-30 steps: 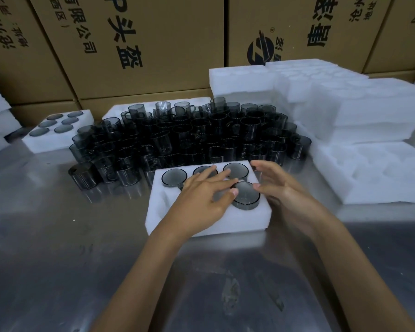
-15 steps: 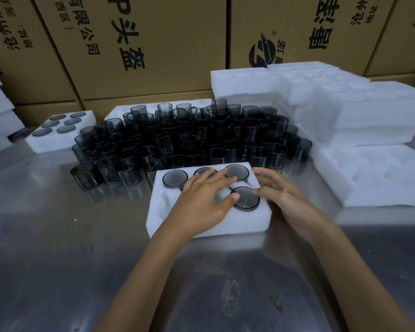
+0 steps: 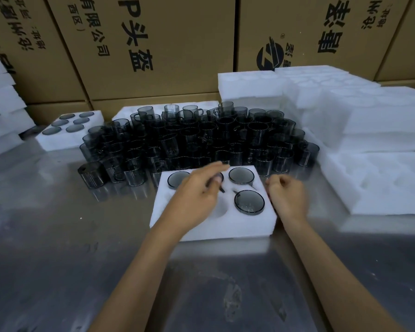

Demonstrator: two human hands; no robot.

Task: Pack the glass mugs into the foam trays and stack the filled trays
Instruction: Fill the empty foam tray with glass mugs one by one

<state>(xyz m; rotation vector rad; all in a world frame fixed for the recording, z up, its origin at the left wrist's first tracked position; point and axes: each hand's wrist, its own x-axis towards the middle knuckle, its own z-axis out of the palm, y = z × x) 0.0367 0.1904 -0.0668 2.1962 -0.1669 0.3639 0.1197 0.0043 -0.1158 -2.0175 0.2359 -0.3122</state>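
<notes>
Lying on the shiny metal table (image 3: 58, 259), the white rectangular foam tray (image 3: 225, 226) holds smoky grey glass mugs sunk in its round pockets, one at the front right (image 3: 249, 202) and others along the back row, while one front pocket (image 3: 219, 209) shows bare foam. Above the tray the left hand (image 3: 197, 190) hovers with its fingers stretched out and holding nothing, and the right hand (image 3: 286, 195) is just beside the tray's right edge with fingers loosely curled around nothing. Behind the tray a dense crowd of loose grey glass mugs (image 3: 201, 137) stands, with stacked white foam trays (image 3: 359, 116) to the right and brown cardboard boxes (image 3: 177, 44) at the back
</notes>
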